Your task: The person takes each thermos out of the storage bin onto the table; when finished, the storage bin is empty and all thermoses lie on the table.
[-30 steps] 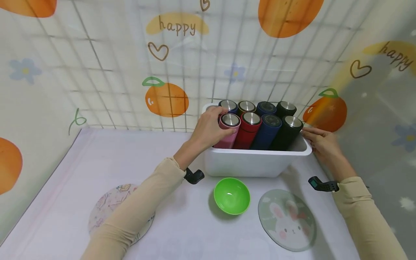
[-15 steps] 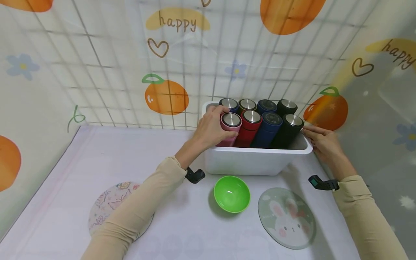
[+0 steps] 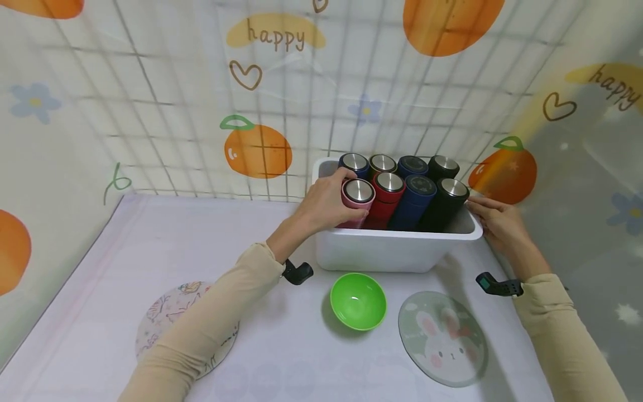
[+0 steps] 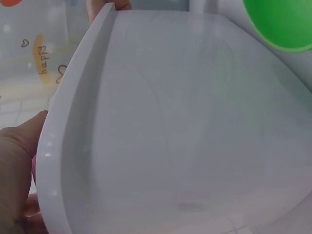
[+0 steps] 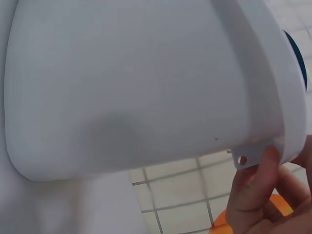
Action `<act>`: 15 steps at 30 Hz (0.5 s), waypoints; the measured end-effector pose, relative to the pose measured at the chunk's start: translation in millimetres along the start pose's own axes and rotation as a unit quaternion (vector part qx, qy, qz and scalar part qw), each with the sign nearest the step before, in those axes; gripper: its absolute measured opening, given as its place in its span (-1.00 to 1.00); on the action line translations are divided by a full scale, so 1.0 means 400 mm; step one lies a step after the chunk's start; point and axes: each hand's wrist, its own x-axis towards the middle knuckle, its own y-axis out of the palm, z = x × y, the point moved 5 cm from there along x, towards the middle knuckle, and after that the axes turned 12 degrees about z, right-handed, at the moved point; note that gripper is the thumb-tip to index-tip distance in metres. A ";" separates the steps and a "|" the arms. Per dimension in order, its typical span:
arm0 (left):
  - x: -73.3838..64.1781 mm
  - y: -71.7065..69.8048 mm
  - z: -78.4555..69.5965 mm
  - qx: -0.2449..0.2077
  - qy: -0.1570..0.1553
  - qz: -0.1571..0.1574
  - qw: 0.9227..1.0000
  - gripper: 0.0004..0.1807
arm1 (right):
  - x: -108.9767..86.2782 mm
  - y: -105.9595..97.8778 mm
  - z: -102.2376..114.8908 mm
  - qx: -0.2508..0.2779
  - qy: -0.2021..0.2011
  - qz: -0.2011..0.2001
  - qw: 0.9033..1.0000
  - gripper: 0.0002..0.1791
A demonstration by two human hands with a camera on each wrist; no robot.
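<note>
Left hand (image 3: 324,201): one, curled round the upper part of a pink bottle (image 3: 358,202), thumb on its near side, fingers round the far side; the bottle stands, steel lid up, in the left near corner of a white bin (image 3: 377,254). Right hand (image 3: 502,223): one, pinching the bin's right end at the rim, thumb against a small holed tab (image 5: 248,155). Immediately right of the left-hand grip, in the same row: red bottle (image 3: 385,202), blue bottle (image 3: 413,204) and black bottle (image 3: 444,207), the last nearest the right hand. Behind the grip: a back row (image 3: 383,164) of four bottles, lids up. Below the grip, nearer the wearer: green bowl (image 3: 359,301), just in front of the bin; right of it, rabbit-print mat (image 3: 447,352). Lower left of the grip: round patterned mat (image 3: 166,312), partly under the left sleeve (image 3: 201,329). Beneath all: white table (image 3: 281,352).
</note>
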 end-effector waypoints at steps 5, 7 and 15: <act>0.002 -0.005 0.002 -0.005 0.011 -0.014 1.000 -0.28 | 0.003 0.000 -0.006 0.017 -0.006 0.005 1.000 -0.90; 0.000 -0.015 -0.003 -0.008 0.016 -0.023 1.000 -0.28 | 0.004 0.002 -0.007 0.013 -0.005 0.006 1.000 -0.90; -0.011 -0.077 -0.070 -0.008 0.063 -0.060 0.996 -0.31 | 0.005 0.003 -0.006 0.018 -0.004 0.006 1.000 -0.89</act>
